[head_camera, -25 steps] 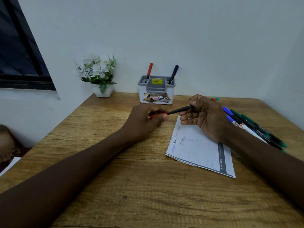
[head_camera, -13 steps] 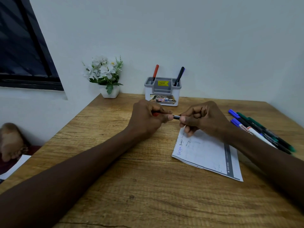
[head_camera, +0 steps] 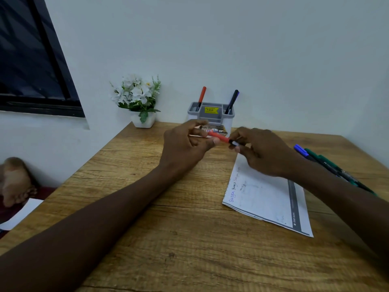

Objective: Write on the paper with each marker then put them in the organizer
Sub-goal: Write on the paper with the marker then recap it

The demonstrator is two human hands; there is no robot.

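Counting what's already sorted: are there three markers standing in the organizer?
No, only two stand in the organizer: a red-capped marker and a dark marker.

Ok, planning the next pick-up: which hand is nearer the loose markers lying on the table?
Right. The right hand is just left of the loose markers; the left hand is farther left, beyond the red marker both hands hold.

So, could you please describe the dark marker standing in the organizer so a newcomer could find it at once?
Find the wooden table, then the grey organizer at its far edge. Two markers stand in it; the dark marker leans out of the right-hand slot. It is black with a purplish end, unlike the red marker in the left slot.
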